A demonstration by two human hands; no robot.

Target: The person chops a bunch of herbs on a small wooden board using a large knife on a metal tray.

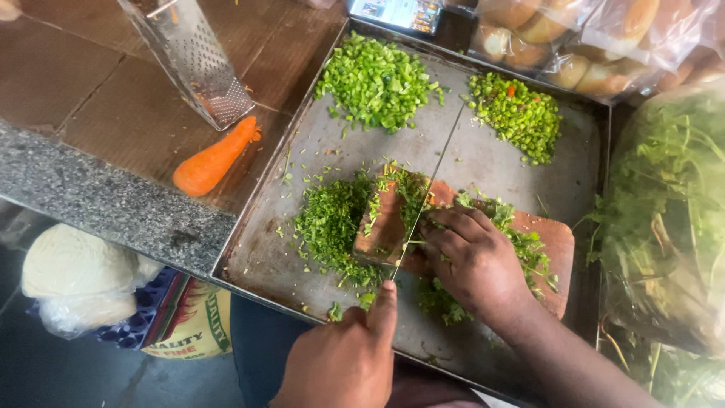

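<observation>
My left hand [343, 359] grips a long thin knife [427, 189], index finger laid along its spine. The blade stands edge-down across a reddish wooden board [551, 242] that lies on a metal tray [264, 257]. Just right of the blade, my right hand [472, 257] presses down with curled fingers on a bunch of leafy greens [529, 245]. Finely chopped greens [332, 219] lie heaped on the board's left end and spill onto the tray.
Two piles of chopped green vegetable [374, 79] [517, 113] sit at the tray's far side. A carrot [215, 159] and a metal grater [196, 57] rest on the left counter. A bag of leafy herbs [664, 211] stands right, bagged buns [604, 38] behind, a white bag [75, 279] lower left.
</observation>
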